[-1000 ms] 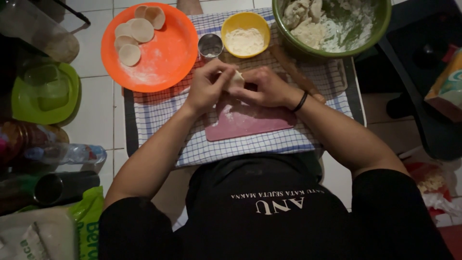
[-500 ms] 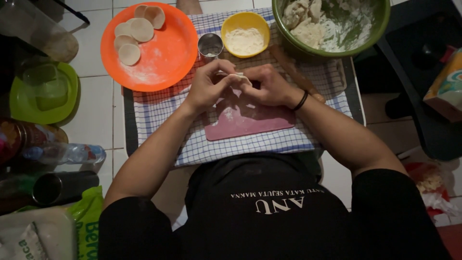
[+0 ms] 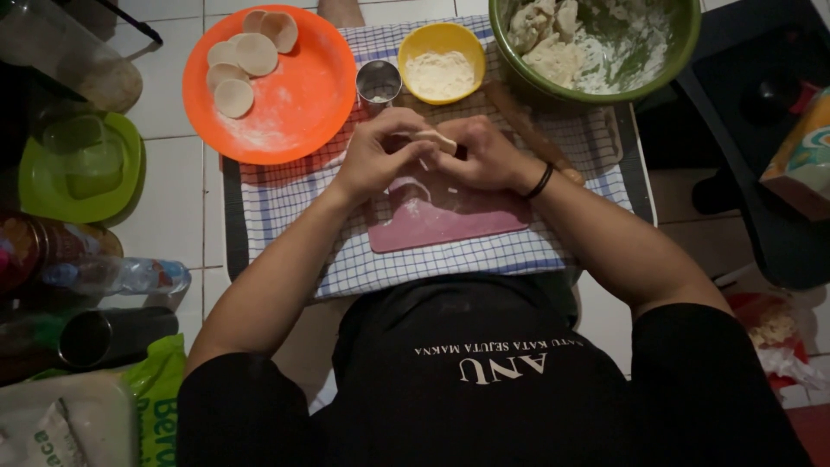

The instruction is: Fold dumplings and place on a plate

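Dough piece (image 3: 435,138) barely shifted, both grips seemingly pinching it, rolling pin (image 3: 527,130) partly hidden

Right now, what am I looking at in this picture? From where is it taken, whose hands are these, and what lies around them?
The camera sits on a person's head and looks down. The left hand and right hand pinch a small dough piece together over a pink board on a checked cloth. Beyond are an orange plate with dough rounds, a metal cutter, a yellow bowl of flour and a green bowl of dough.
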